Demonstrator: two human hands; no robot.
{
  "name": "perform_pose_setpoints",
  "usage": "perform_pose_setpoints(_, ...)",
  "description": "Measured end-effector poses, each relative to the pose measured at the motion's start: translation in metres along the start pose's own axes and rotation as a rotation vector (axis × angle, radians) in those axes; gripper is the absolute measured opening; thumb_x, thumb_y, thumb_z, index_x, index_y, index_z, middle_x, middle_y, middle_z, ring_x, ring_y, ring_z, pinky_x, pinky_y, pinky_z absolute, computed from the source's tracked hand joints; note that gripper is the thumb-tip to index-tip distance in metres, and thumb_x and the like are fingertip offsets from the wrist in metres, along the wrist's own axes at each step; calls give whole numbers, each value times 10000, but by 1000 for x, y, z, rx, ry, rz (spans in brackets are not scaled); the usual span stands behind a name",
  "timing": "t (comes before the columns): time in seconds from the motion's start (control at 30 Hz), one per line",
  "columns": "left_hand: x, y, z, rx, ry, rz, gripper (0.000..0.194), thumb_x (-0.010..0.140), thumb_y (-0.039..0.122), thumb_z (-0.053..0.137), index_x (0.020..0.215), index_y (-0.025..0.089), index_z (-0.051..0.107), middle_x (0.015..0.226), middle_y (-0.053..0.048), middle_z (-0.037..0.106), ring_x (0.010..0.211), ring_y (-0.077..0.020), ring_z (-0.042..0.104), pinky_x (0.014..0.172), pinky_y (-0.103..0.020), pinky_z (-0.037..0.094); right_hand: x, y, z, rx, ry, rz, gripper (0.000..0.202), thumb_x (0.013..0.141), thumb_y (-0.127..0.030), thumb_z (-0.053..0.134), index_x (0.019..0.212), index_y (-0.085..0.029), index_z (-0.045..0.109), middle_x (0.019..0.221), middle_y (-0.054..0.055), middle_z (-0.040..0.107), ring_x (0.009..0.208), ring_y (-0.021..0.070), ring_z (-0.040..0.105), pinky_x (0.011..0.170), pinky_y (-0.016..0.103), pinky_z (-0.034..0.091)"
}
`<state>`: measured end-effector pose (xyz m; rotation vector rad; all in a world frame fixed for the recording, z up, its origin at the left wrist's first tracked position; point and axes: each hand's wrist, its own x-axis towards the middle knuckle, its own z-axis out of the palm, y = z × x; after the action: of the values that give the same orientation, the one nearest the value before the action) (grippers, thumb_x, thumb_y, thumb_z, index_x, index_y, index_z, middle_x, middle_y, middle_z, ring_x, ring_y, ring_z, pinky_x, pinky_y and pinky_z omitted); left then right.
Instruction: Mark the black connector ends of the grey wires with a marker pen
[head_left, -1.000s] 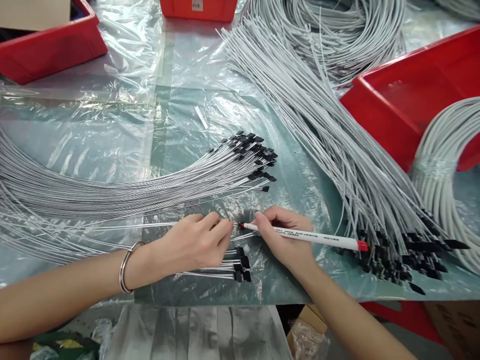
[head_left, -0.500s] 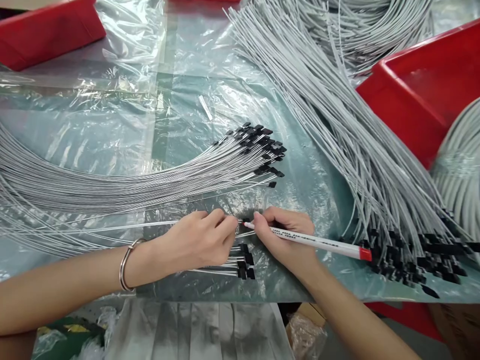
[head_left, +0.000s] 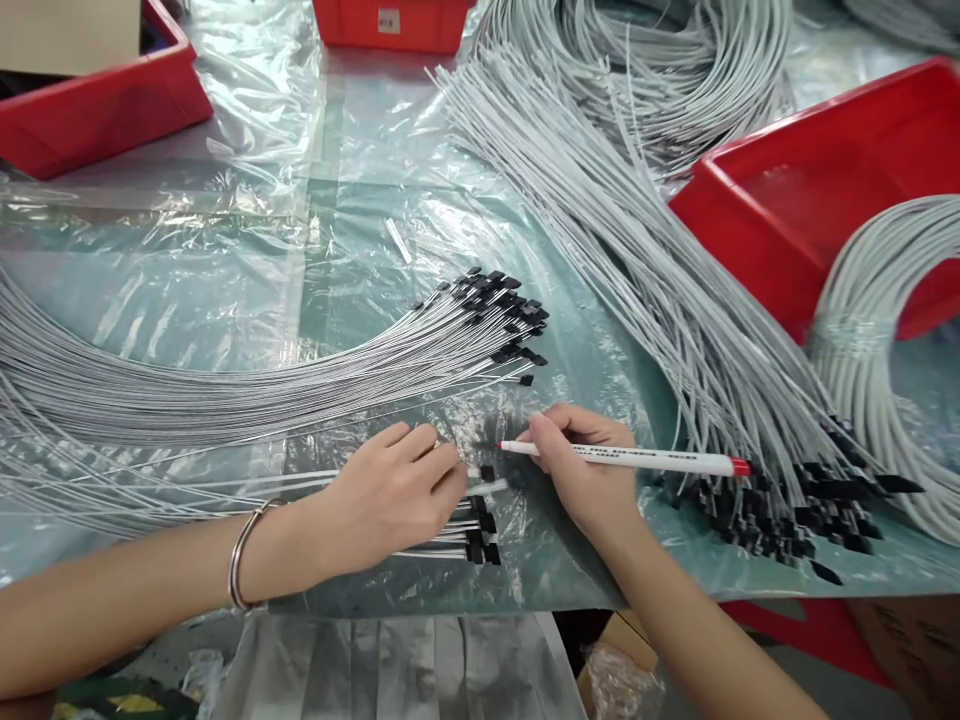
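The slim white pen (head_left: 630, 457), red at tip and far end, dark lettering along its barrel, is pinched in my right hand (head_left: 589, 470) above the worktop (head_left: 360, 215), its tip towards nine o'clock.

The right hand (head_left: 589, 470) grips a slim white marker with red ends (head_left: 637, 459), tip pointing left. The left hand (head_left: 401, 490) rests over thin grey cables with black rectangular connectors (head_left: 480, 535) on the plastic-covered table (head_left: 360, 210).
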<state>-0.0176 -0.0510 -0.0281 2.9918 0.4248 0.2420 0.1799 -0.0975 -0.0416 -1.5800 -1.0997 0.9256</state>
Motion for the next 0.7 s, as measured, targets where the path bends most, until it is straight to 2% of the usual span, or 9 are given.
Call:
perform_pose_setpoints(0.13,-1,7,-15,-424,-314,-55,149,897,219,456,1030,200,521,845,1,530,583,-93,488,461,-233,334,2,7,-3,265,26,69,321,803,-313,588,524,-156,560,437,-32,428,418,77,330,438,226,293)
perform_pose_setpoints(0.2,-1,7,-23,-489,-373,-52,146,910,257,441,1024,211,521,874,6,533,575,-80,495,478,-227,340,2,9,-3,337,26,92,335,802,-325,598,519,-151,549,433,-33,424,416,72,321,435,223,278)
perform_pose_setpoints(0.27,1,2,-28,-433,-335,-69,158,922,245,410,1017,190,523,865,-7,533,591,-88,500,500,-230,341,2,8,-2,368,34,96,341,796,-334,607,517,-148,547,435,-31,430,419,71,324,436,222,272)
perform_pose_setpoints(0.37,8,-15,-29,-215,-146,-202,180,927,236,382,1005,159,525,838,-28,534,697,-134,514,562,-241,364,3,5,-2,404,54,87,334,782,-340,620,517,-147,554,425,-34,422,411,66,316,430,219,262)
perform_pose_setpoints(0.43,17,-27,-22,-69,-52,-295,192,919,265,401,1012,149,522,870,-46,537,791,-169,509,623,-262,389,4,0,-4,459,84,74,330,763,-341,634,507,-149,551,408,-42,399,396,61,305,416,214,252)
perform_pose_setpoints(0.57,42,-40,-2,93,-62,-309,293,879,376,469,982,106,521,917,-87,526,855,-208,480,688,-308,414,4,-9,-11,567,172,22,309,720,-329,656,489,-159,543,394,-52,367,375,55,290,397,203,250)
perform_pose_setpoints(0.7,54,-42,5,42,-43,-271,207,919,273,387,861,122,516,848,-62,542,786,-170,484,675,-285,413,4,-14,-19,596,228,-2,297,717,-309,647,482,-165,538,391,-51,350,374,60,291,390,205,252)
